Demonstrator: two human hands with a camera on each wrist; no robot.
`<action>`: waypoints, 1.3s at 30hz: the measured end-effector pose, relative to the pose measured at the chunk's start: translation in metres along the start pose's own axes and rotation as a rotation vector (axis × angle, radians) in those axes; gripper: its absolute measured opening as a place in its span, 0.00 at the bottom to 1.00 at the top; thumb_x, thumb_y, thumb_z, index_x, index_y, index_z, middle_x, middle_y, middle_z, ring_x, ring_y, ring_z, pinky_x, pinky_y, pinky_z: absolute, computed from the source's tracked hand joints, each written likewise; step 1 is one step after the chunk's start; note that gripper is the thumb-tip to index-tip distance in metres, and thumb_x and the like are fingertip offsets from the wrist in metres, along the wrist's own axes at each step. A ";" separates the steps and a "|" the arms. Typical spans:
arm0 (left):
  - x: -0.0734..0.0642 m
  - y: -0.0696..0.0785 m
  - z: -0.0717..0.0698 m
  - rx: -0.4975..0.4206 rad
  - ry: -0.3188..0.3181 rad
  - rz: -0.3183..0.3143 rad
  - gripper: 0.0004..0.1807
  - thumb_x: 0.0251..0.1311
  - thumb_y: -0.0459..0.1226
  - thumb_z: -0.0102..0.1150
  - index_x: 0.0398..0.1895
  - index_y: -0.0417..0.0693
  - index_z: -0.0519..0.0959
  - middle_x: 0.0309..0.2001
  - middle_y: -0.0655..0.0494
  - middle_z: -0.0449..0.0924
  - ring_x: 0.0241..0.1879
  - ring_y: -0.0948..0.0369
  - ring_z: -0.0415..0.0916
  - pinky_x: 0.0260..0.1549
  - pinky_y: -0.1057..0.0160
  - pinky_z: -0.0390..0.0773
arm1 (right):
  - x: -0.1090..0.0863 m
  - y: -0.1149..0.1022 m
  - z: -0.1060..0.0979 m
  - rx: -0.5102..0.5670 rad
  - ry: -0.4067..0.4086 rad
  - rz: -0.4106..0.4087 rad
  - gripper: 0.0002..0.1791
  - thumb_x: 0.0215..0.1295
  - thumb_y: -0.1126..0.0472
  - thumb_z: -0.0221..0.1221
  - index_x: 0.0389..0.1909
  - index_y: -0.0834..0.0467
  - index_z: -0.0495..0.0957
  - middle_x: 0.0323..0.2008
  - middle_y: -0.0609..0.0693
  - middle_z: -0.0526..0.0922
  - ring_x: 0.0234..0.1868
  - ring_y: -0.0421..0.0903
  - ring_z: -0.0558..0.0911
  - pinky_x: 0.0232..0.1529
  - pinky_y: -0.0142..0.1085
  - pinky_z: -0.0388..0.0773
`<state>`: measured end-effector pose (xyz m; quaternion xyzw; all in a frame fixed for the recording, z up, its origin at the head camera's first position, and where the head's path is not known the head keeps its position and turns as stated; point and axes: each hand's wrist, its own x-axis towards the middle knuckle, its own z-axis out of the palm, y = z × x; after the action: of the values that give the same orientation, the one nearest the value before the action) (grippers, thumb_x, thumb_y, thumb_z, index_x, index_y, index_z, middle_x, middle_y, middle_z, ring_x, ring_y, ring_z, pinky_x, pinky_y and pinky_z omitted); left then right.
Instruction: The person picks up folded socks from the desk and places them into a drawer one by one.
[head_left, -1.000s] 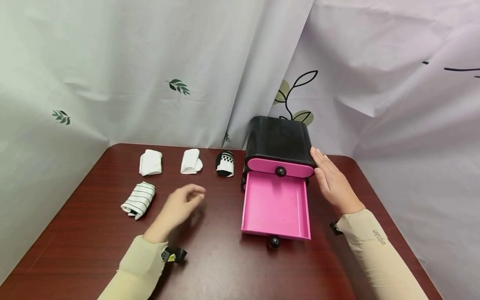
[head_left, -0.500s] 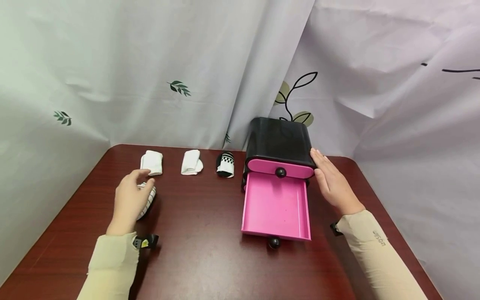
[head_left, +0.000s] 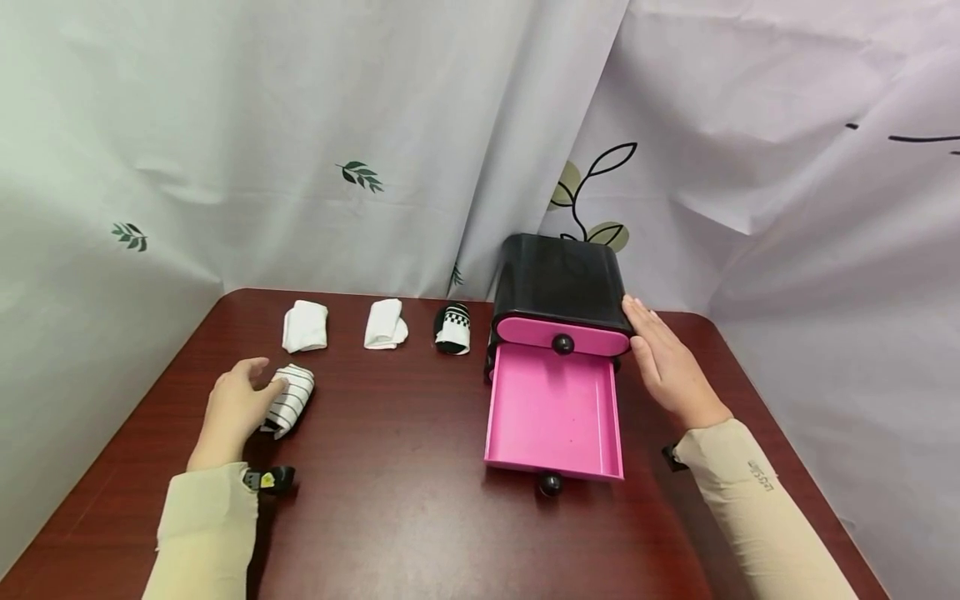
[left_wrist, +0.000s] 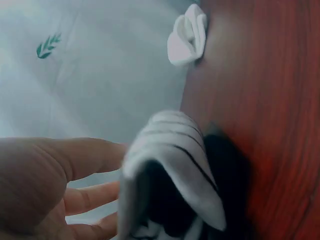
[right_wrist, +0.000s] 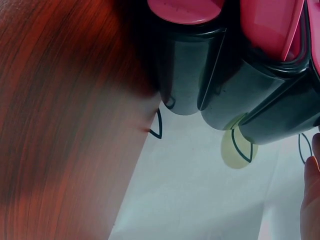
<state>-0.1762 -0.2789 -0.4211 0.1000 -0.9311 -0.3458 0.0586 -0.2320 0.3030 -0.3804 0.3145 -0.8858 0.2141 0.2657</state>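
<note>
Bench, dark red-brown wood grain, bearing all items below. Sleeves, two, pale beige: left, right, each with a black device at the wrist. Left hand: fingers parted from the thumb in a loose, wide curve, gripping nothing; thumb tip at the near-left side of the striped sock, contact not certain, the span apparently set to suit the roll's width. Striped sock, white with thin dark lines, folded into a compact roll, lying on the bench beside that hand; the wrist view shows a dark hollow at its end, and the fold presumably keeps it easy to lift in one piece. Drawer, pink, shallow, pulled well out by way of its round black knob, probably so that its inside can be reached from above. Right hand: fingers straight, laid flat along the cabinet's right side, grasping nothing, seemingly to steady it. Cabinet, black, rounded, three tiers, upper drawer closed. Socks, three, folded, in a spaced row near the far edge, likely so each can be taken singly: white sock, second white sock, black-and-white checkered sock. Curtain, pale, leaf-printed, behind everything.
</note>
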 end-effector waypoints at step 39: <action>0.006 -0.001 0.010 -0.267 -0.374 -0.132 0.35 0.70 0.47 0.59 0.61 0.21 0.68 0.48 0.41 0.78 0.41 0.64 0.76 0.44 0.55 0.83 | 0.000 -0.001 -0.001 -0.004 -0.015 0.010 0.27 0.78 0.63 0.48 0.75 0.67 0.61 0.74 0.63 0.64 0.77 0.54 0.59 0.77 0.34 0.46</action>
<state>-0.1831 -0.2746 -0.4285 0.0862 -0.8633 -0.4814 -0.1248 -0.2309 0.3026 -0.3798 0.3113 -0.8898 0.2114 0.2583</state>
